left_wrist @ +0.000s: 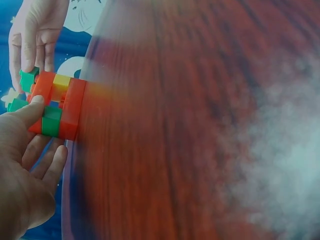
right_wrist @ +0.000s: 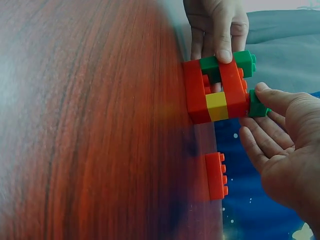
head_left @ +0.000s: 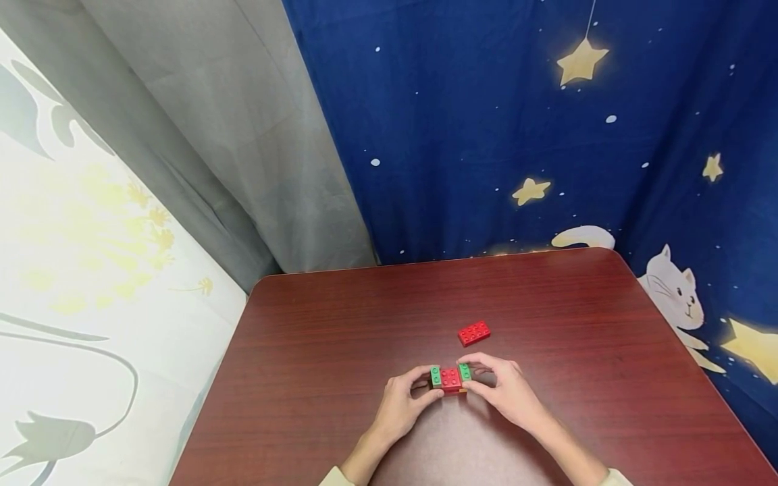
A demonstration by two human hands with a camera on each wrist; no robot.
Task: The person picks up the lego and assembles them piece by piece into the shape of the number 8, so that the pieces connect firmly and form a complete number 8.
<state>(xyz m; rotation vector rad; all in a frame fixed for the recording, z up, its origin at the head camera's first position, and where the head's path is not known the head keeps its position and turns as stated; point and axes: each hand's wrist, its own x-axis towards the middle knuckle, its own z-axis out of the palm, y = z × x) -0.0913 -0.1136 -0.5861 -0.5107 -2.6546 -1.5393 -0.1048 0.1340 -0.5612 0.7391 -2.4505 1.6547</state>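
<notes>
A small stack of toy building bricks stands on the table: a red brick at the bottom, a green block and a yellow block above it with a gap between, then an upper red brick. Two more green blocks sit on top, one at each end. My left hand grips the stack's left end, thumb on the near side. With thumb and fingers, my right hand pinches the right-hand green block. Whether that block is fully pressed down cannot be told.
A loose red brick lies studs up on the dark wooden table, just beyond the stack. Behind the table hang a grey curtain and a blue curtain with stars. A white patterned cloth is at the left.
</notes>
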